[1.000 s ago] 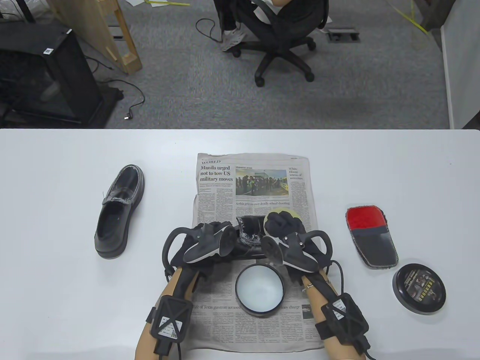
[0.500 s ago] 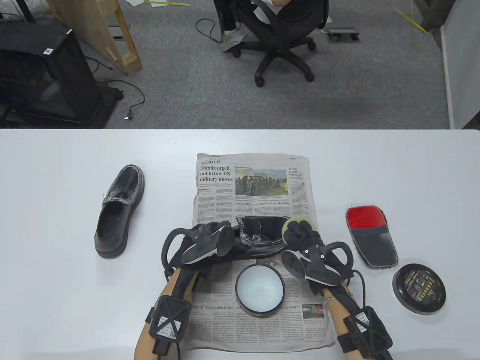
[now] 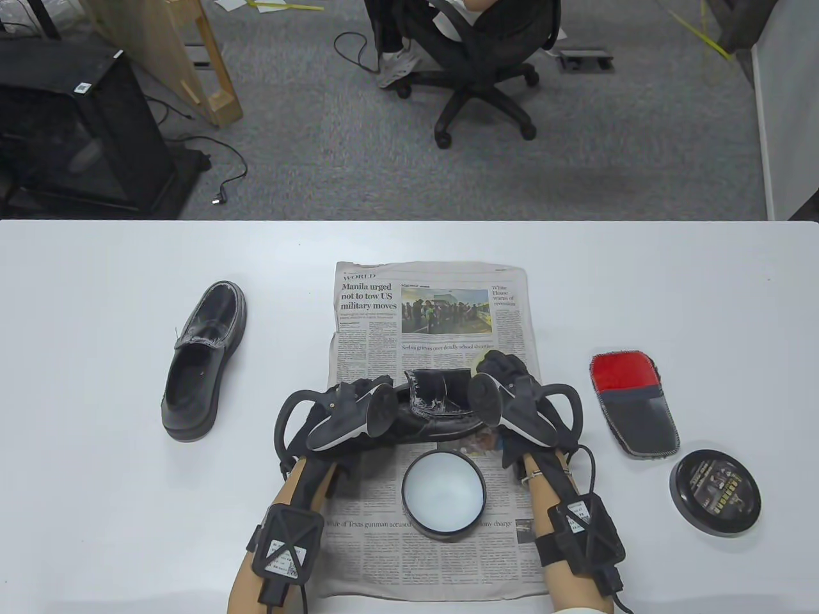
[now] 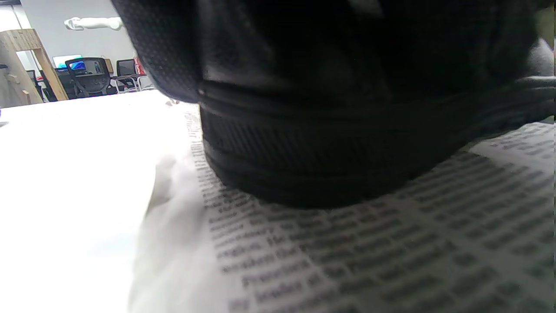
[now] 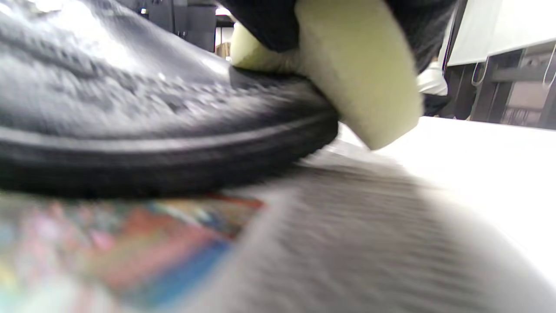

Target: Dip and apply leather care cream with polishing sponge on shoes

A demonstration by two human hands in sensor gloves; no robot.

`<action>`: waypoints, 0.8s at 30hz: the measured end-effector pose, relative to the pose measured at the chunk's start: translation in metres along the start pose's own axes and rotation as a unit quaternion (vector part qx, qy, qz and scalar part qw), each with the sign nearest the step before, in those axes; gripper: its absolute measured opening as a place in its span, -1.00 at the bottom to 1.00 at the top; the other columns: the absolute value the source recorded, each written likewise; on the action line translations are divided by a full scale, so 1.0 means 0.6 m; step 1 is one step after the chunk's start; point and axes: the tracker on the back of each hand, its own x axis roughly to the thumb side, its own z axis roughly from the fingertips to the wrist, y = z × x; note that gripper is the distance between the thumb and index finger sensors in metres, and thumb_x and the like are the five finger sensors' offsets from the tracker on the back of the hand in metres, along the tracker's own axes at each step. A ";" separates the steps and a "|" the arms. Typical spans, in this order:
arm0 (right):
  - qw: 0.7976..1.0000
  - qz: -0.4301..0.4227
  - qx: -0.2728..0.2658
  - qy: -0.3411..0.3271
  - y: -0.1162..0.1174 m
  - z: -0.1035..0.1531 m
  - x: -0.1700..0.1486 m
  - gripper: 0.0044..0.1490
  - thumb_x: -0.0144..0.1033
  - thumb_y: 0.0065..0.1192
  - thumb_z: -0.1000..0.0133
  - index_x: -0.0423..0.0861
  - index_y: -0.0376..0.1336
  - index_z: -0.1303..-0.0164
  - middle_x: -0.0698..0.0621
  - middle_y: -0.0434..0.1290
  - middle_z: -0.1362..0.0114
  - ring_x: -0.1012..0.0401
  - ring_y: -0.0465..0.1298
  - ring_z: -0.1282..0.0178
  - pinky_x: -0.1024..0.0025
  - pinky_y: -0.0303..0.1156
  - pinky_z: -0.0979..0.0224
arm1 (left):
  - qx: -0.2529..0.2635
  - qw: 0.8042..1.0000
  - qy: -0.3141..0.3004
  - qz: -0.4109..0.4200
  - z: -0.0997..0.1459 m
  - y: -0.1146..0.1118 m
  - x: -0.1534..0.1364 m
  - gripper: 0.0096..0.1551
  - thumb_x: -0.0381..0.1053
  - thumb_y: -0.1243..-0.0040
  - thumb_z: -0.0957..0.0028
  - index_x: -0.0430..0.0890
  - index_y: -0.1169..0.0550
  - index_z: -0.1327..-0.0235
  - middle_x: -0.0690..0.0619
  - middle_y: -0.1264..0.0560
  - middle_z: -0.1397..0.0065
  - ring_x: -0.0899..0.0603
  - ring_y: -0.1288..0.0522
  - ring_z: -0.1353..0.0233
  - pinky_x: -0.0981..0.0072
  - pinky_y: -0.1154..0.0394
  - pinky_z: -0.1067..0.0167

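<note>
A black loafer (image 3: pixel 441 409) lies sideways on the newspaper (image 3: pixel 435 307). My left hand (image 3: pixel 355 391) grips its heel end; the left wrist view shows the ribbed heel sole (image 4: pixel 347 143) close up under my glove. My right hand (image 3: pixel 502 372) holds a pale yellow polishing sponge (image 5: pixel 360 74) and presses it on the toe end of the loafer (image 5: pixel 152 108). Only a sliver of the sponge (image 3: pixel 477 363) shows in the table view. The open cream tin (image 3: pixel 443 494) stands on the newspaper just in front of the shoe, between my wrists.
The second black loafer (image 3: pixel 205 361) lies on the white table to the left. A red and black polishing mitt (image 3: pixel 633 404) and the tin's black lid (image 3: pixel 715 491) lie to the right. The table's far edge (image 3: pixel 409 221) borders the carpeted floor.
My right hand swept the sponge rightward around the toe, then came back up and left onto it. My left hand and the shoe stayed put.
</note>
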 end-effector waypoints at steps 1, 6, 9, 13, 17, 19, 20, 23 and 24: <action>1.000 0.005 -0.003 0.000 0.003 0.008 -0.003 -0.53 -0.29 0.04 -0.30 0.11 0.08 -0.41 0.03 0.20 -0.65 -0.01 0.41 -0.58 0.25 0.50 -0.47 | -0.003 1.000 0.002 -0.004 0.000 0.001 0.001 0.15 0.44 -0.31 0.38 0.14 -0.29 -0.60 0.07 -0.50 -0.58 -0.11 -0.53 -0.47 0.07 -0.54 -0.38; 0.998 0.050 -0.021 -0.036 0.006 0.055 0.010 -0.48 -0.32 0.05 -0.30 0.00 0.07 -0.47 -0.11 0.20 -0.63 -0.09 0.45 -0.52 0.26 0.54 -0.42 | 0.003 1.000 -0.004 0.005 0.000 -0.001 0.002 0.15 0.42 -0.33 0.40 0.15 -0.30 -0.60 0.07 -0.50 -0.59 -0.12 -0.52 -0.48 0.04 -0.53 -0.38; 0.993 0.081 -0.030 -0.075 -0.003 0.076 0.036 -0.48 -0.32 0.06 -0.30 -0.02 0.09 -0.47 -0.13 0.22 -0.62 -0.13 0.43 -0.53 0.19 0.52 -0.42 | -0.004 1.000 -0.006 0.000 -0.002 0.000 0.004 0.14 0.41 -0.33 0.40 0.16 -0.30 -0.59 0.09 -0.49 -0.60 -0.12 -0.51 -0.50 0.02 -0.52 -0.39; 0.993 0.031 -0.052 -0.102 -0.026 0.066 0.076 -0.47 -0.29 0.04 -0.31 0.01 0.09 -0.51 -0.06 0.23 -0.65 -0.12 0.35 -0.61 0.02 0.41 -0.51 | -0.007 1.000 -0.011 0.006 -0.002 -0.001 0.003 0.12 0.40 -0.33 0.39 0.19 -0.30 -0.58 0.12 -0.47 -0.61 -0.12 -0.50 -0.52 0.01 -0.51 -0.42; 0.997 0.004 -0.021 -0.075 -0.028 0.020 0.081 -0.22 -0.26 0.01 -0.32 -0.08 -0.16 -0.71 -0.01 0.17 -0.69 -0.08 0.27 -0.68 -0.12 0.27 -0.56 | -0.007 1.000 -0.016 0.010 -0.002 -0.002 0.001 0.12 0.40 -0.33 0.39 0.19 -0.29 -0.58 0.14 -0.46 -0.62 -0.10 -0.49 -0.54 0.01 -0.50 -0.43; 0.999 -0.003 0.008 -0.045 -0.022 -0.003 0.070 -0.28 -0.25 0.00 -0.33 0.00 -0.10 -0.68 0.01 0.16 -0.70 -0.06 0.24 -0.69 -0.10 0.25 -0.57 | -0.005 1.000 -0.018 0.017 -0.002 -0.004 -0.002 0.12 0.40 -0.33 0.38 0.19 -0.29 -0.59 0.14 -0.46 -0.62 -0.11 -0.49 -0.54 0.01 -0.50 -0.43; 1.000 -0.004 0.020 -0.022 -0.018 -0.011 0.061 -0.32 -0.27 -0.01 -0.33 0.03 -0.08 -0.67 0.03 0.15 -0.70 -0.04 0.23 -0.70 -0.06 0.25 -0.58 | -0.004 1.000 -0.018 0.018 -0.002 -0.004 -0.003 0.13 0.41 -0.33 0.39 0.19 -0.29 -0.58 0.14 -0.46 -0.62 -0.10 -0.49 -0.53 0.01 -0.50 -0.42; 1.000 0.005 0.025 0.016 -0.006 -0.018 0.038 -0.35 -0.29 -0.01 -0.33 0.05 -0.04 -0.64 0.03 0.17 -0.68 -0.05 0.28 -0.67 0.05 0.32 -0.56 | 0.004 1.000 -0.016 0.016 -0.001 -0.005 -0.005 0.13 0.43 -0.33 0.39 0.19 -0.30 -0.58 0.13 -0.48 -0.61 -0.10 -0.51 -0.51 0.04 -0.53 -0.39; 1.000 0.009 0.024 0.018 -0.004 -0.016 0.034 -0.35 -0.29 0.00 -0.32 0.05 -0.03 -0.64 0.02 0.17 -0.68 -0.05 0.29 -0.65 0.08 0.35 -0.54 | 0.004 1.000 -0.016 0.016 0.000 -0.005 -0.005 0.13 0.43 -0.32 0.39 0.19 -0.30 -0.58 0.13 -0.48 -0.60 -0.10 -0.52 -0.50 0.05 -0.54 -0.38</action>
